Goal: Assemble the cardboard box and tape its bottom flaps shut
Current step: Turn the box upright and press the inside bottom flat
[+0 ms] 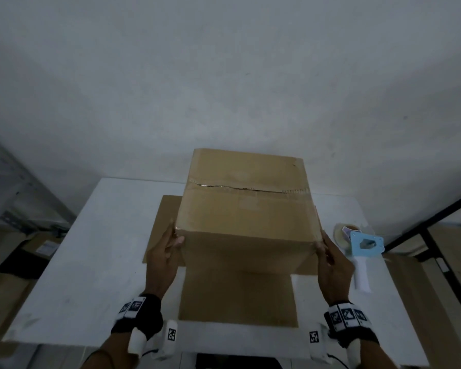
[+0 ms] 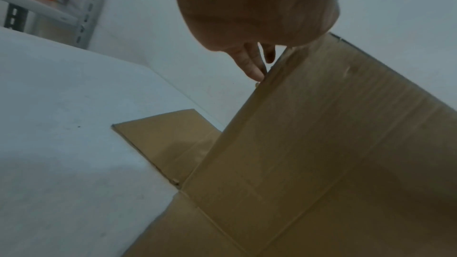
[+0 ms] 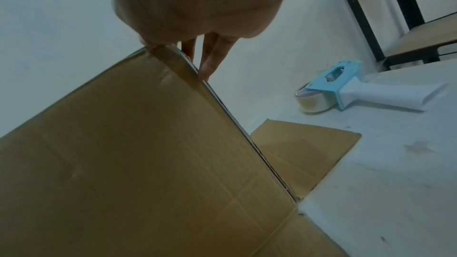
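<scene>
**1 box, 2 hands, 1 tape dispenser**

1 cardboard box (image 1: 246, 217) is standing mid-tabletop (image 1: 91, 262), taped seam (image 1: 250, 189) facing up, with 3 flaps (image 1: 237, 296) lying splayed around its base. Its far side is hiding from view. The left hand (image 1: 161, 258) and right hand (image 1: 333, 265) are grasping its near upper corners. 1 tape dispenser (image 1: 362, 249) is lying to its right, the roll partly hiding behind the blue frame.

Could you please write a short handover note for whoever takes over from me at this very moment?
Left hand and right hand each pinch a near upper corner of the cardboard box.
The box stands on the white table, its lower flaps splayed flat; the tape dispenser lies to its right.
Done: upper seam taped.
To do: probably turn it over and tape the open flaps.
</scene>
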